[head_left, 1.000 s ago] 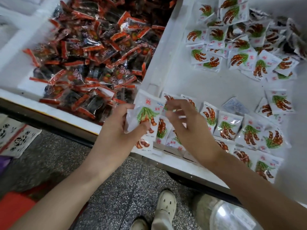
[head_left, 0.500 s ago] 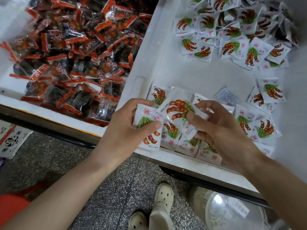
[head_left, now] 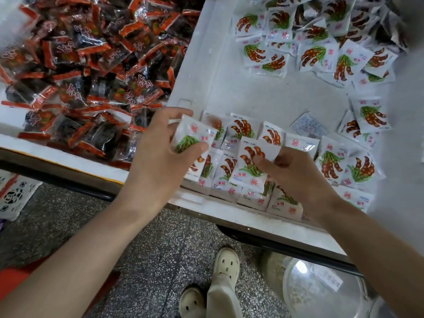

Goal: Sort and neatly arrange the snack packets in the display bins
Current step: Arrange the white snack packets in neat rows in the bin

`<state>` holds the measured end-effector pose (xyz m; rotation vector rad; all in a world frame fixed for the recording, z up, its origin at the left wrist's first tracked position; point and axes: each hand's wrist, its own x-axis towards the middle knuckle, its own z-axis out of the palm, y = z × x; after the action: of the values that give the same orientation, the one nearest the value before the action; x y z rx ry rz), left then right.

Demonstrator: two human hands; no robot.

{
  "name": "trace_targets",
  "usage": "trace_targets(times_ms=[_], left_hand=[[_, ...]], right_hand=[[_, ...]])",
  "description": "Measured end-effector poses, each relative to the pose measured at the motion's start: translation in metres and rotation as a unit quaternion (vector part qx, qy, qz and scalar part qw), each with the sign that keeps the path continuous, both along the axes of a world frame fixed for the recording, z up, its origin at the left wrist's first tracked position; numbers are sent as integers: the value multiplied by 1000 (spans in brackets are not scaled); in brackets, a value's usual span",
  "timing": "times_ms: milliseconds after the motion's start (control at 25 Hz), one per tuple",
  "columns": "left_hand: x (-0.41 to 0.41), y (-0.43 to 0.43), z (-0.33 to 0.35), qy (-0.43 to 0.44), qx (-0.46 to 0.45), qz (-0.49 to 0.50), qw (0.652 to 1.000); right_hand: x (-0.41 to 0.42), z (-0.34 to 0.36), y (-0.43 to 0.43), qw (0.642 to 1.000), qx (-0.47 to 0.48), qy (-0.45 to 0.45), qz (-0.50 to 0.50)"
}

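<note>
Over foam, left hand and right hand pinch glossy packets.

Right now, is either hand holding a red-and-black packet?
No: the left hand grips one white packet and the right hand a second white packet, both over the right bin.

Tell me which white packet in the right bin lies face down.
The packet on the bin floor just beyond the right hand: it shows only fine print, while its neighbours show brown pods.
</note>
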<state>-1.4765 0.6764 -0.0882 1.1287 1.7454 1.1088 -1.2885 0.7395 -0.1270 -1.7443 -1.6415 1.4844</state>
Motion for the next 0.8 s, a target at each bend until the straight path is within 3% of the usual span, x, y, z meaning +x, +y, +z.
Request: trace_targets(times_ms=[120, 240, 440, 800], left_hand=[[-7, -2, -1, 23, 13, 6, 1000], [-4, -6, -1, 40, 13, 7, 999], [2, -9, -3, -27, -31, 7, 999], [10, -9, -5, 48, -58, -79, 994]], right_hand=[[-11, -11, 2, 997, 2, -49, 52], [-19, -19, 0, 997, -10, -39, 67], [-20, -18, 2, 977, 42, -131, 165], [-2, -13, -6, 967, 118, -98, 201]])
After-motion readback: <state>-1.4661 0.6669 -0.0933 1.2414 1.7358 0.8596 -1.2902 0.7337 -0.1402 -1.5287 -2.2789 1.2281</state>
